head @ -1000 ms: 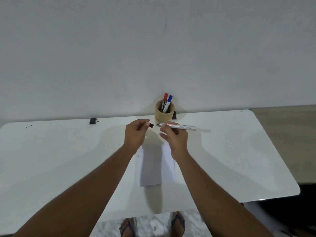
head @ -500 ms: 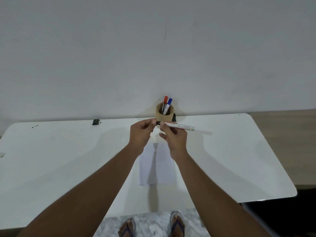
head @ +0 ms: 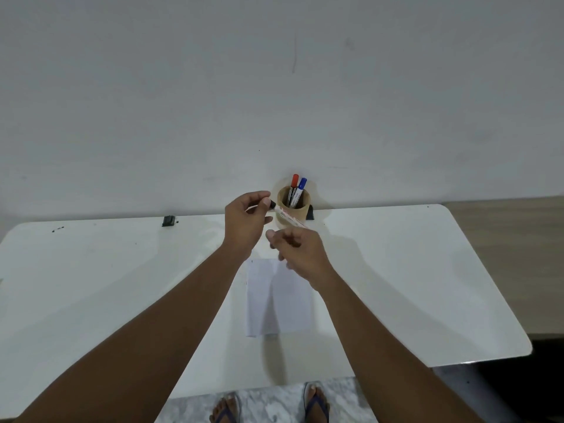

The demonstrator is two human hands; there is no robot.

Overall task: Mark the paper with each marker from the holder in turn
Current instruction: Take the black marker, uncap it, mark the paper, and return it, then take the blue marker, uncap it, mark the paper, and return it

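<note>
A round wooden holder (head: 297,214) stands at the table's far edge by the wall, with a red-capped marker (head: 294,181) and a blue-capped marker (head: 302,183) upright in it. Just in front of it I hold a white-barrelled black marker (head: 286,217) slanting down to the right. My left hand (head: 246,222) pinches its black-capped end. My right hand (head: 301,253) is curled around its rear end, which is partly hidden. The white paper (head: 285,303) lies flat on the table below my hands, with a tiny dark mark near its upper left corner.
The white table (head: 412,285) has rounded corners and ends at the right over a dark floor. A small black clip (head: 169,221) sits at its far edge on the left. Another black object (head: 310,212) is behind the holder. My sandalled feet (head: 268,407) show below the near edge.
My left hand brought the black cap onto the marker's tip. The marker then swung from level to slanting, and my right hand dropped lower and toward me.
</note>
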